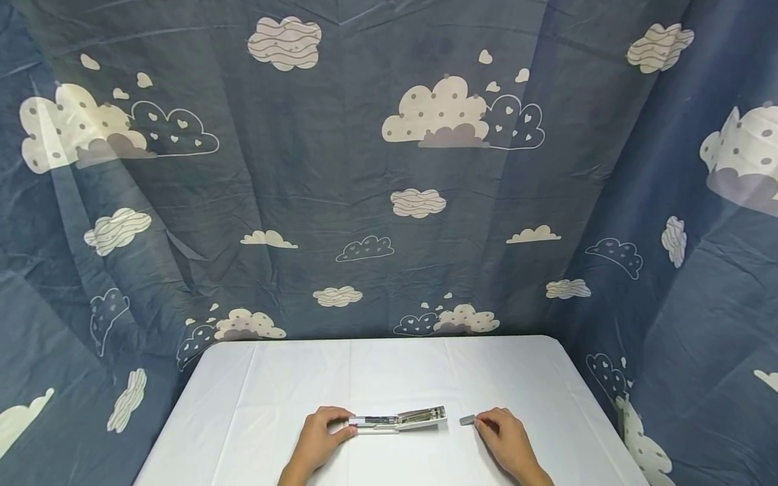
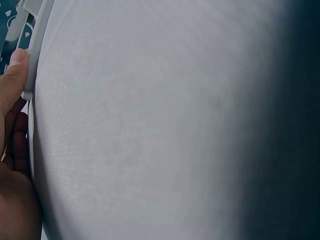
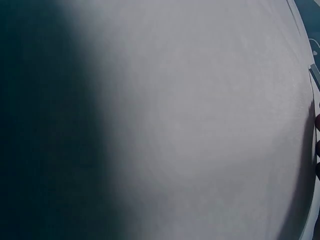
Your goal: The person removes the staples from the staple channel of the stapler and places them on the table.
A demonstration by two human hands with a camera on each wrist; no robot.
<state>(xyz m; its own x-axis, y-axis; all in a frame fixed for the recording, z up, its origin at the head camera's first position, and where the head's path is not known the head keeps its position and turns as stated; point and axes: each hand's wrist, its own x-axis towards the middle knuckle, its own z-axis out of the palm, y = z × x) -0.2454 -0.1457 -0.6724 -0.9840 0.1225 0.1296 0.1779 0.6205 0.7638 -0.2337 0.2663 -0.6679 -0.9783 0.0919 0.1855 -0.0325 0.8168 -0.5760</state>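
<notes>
A white stapler [image 1: 419, 422] lies lengthwise across the table in the head view, its top swung back and its metal staple channel showing. My left hand [image 1: 319, 435] grips the stapler's left end between thumb and fingers. In the left wrist view, the left thumb [image 2: 18, 70] presses against the pale stapler body [image 2: 34, 60]. To the right of the stapler, my right hand [image 1: 507, 442] pinches a short grey strip of staples [image 1: 467, 420], which points left towards the stapler's raised end with a small gap between. The right wrist view catches only fingertips [image 3: 318, 122] and part of the strip [image 3: 314, 74].
The table [image 1: 292, 378] is covered with a white cloth that has fold lines. Dark blue curtains [image 1: 340, 162] with a cloud print hang behind it and along both sides.
</notes>
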